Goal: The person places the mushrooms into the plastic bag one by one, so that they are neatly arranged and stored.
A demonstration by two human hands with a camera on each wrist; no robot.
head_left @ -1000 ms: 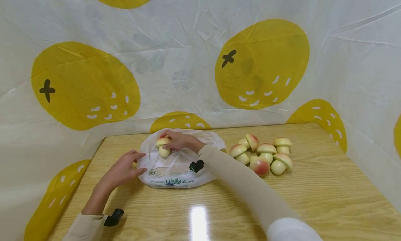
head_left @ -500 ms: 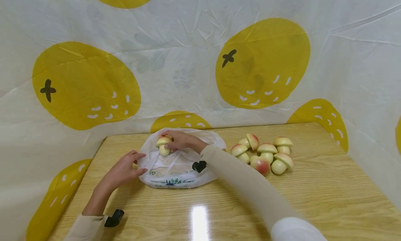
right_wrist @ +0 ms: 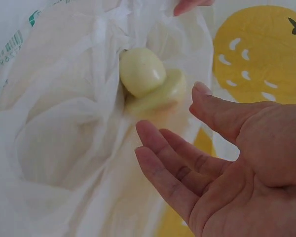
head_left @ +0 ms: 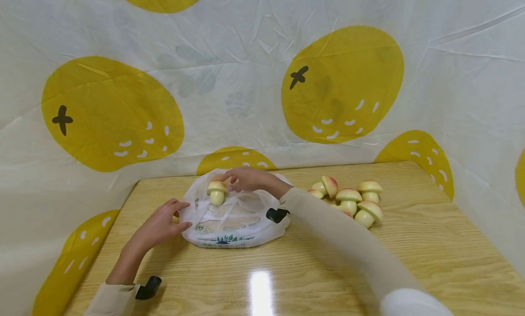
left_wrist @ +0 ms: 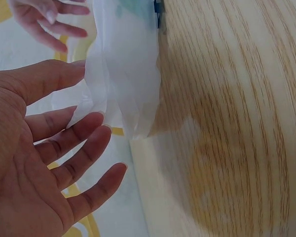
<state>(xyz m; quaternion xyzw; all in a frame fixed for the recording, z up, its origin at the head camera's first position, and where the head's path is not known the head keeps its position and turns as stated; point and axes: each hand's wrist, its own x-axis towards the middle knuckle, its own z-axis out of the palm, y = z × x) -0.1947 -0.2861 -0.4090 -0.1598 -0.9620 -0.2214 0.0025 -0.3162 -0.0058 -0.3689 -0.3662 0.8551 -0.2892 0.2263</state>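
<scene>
Left hand (head_left: 163, 220), fingers spread, touches white plastic bag (head_left: 238, 240); right hand (head_left: 251, 178), unclenched, beside pale-yellow mushroom-shaped object (head_left: 217, 195) — placement seems done; next, likely, fetch another.

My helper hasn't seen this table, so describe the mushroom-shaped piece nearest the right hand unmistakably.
On the wooden table lies a white plastic bag with green print. Toward its far left, between the left hand and the right hand, is the mushroom-shaped piece. Unlike the clustered pieces farther right, it alone lies against the bag.
</scene>
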